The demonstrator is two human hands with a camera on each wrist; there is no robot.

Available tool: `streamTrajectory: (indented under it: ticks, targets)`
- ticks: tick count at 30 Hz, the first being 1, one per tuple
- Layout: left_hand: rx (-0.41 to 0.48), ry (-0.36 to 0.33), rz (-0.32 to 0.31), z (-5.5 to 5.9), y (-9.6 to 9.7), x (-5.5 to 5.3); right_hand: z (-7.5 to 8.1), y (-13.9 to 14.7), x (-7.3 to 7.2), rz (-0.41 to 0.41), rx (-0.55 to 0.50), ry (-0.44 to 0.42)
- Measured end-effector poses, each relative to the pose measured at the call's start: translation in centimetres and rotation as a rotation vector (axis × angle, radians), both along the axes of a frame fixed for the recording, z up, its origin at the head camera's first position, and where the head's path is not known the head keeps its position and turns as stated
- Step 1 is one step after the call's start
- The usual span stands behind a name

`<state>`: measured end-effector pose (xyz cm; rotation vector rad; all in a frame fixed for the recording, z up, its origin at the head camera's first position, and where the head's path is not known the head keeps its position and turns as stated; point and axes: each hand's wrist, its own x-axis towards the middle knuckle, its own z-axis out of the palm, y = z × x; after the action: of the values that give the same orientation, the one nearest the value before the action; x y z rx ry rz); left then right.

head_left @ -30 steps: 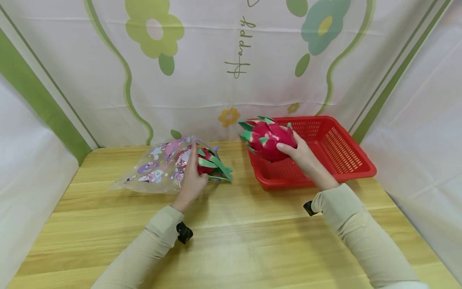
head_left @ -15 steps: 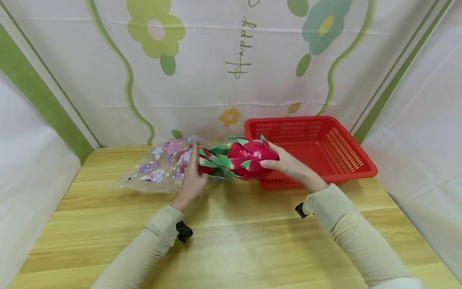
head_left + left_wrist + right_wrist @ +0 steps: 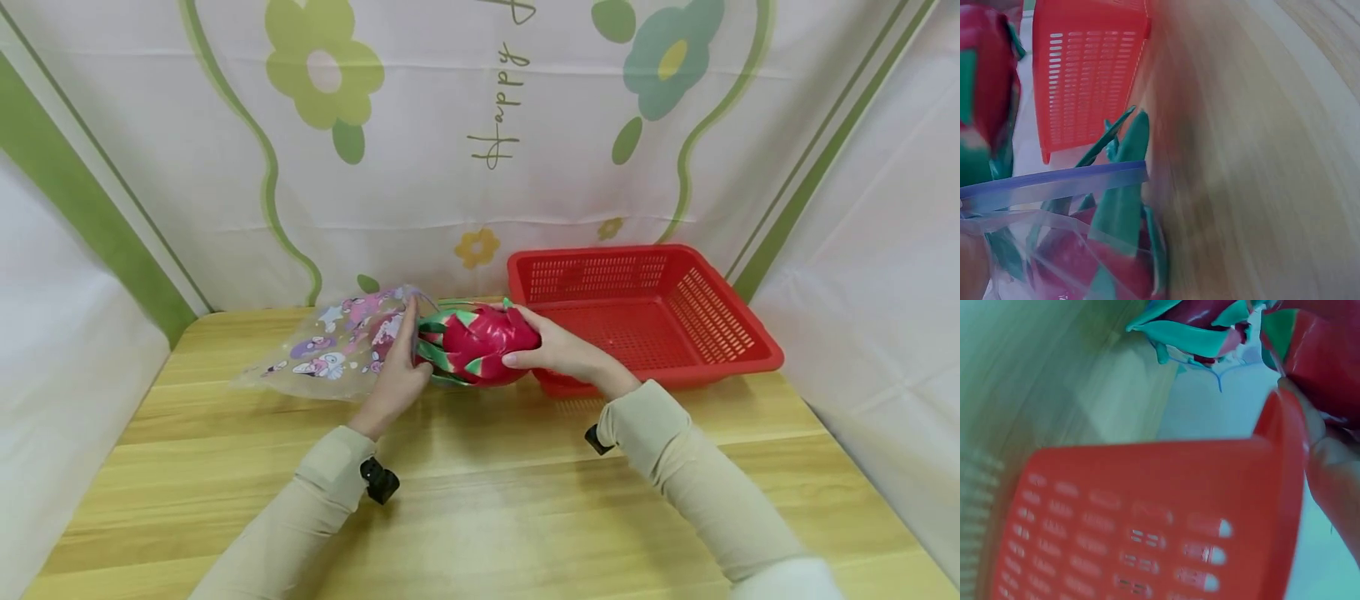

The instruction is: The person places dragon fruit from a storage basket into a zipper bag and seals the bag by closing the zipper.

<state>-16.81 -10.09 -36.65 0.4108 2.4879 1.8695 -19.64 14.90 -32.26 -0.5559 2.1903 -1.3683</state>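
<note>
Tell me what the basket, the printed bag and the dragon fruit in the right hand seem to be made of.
Red basket: molded plastic, smooth, judging by its even color and slotted sides.
Printed zip bag: thin plastic film, see-through and creased.
Held dragon fruit: perhaps glossy plastic or coated foam, from its bright highlights; the look leaves it open.

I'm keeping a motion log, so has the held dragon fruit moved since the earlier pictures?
Yes: judged against the red basket in the head view, the held dragon fruit has moved left and lower, toward the plastic bag.
</note>
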Motion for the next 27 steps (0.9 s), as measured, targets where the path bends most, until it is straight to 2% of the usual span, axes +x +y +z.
streamTrajectory:
  ticks: [5, 8, 13, 20, 27]
  targets:
    - [-0.027, -0.009, -0.036, 0.4, 0.1, 0.3, -0.8, -1.1, -0.4, -0.007, -0.021, -0.006]
    - [-0.013, -0.017, -0.058, 0.7, 0.0, 0.4, -1.1, -1.7, -0.8, -0.003, -0.059, 0.005]
    - [-0.002, -0.038, -0.049, 1.3, -0.1, 0.4, -1.4, -2.8, -1.3, 0.017, -0.105, 0.022]
    - [0.023, -0.021, -0.039, 2.0, -0.2, 0.4, -1.7, -4.1, -2.0, 0.03, -0.051, 0.104]
    - [0.088, -0.047, -0.073, 2.5, -0.4, 0.4, -1.9, -4.8, -2.1, 0.042, -0.076, 0.148]
